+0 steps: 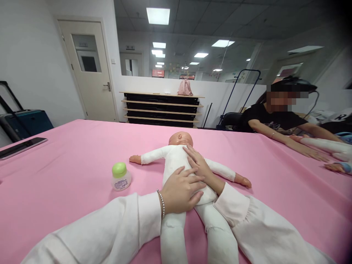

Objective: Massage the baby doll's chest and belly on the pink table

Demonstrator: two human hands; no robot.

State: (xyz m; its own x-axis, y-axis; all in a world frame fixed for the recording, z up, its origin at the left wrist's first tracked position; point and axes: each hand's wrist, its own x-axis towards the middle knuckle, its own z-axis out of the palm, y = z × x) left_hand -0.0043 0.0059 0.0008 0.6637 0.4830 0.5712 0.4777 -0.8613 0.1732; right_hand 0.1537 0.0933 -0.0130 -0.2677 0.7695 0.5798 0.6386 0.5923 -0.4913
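Observation:
A baby doll [173,158] with a white cloth body lies on a pink-covered table [90,157], its head away from me and turned to one side, arms spread out. My left hand [181,190] rests flat across the lower part of its torso, fingers spread and pointing right. Higher up on the torso's right side lies my right hand [202,167], its fingers stretched toward the doll's neck. Both palms are hidden against the cloth. To the left of the doll stands a small clear jar [121,178] with a green lid.
A phone [23,147] lies at the table's left edge. On the right, another person [277,117] reaches over a second doll [327,145]. Behind the table are stacked black shelves [162,110] with a pink backpack [185,88] on top. A suitcase [27,123] stands at left.

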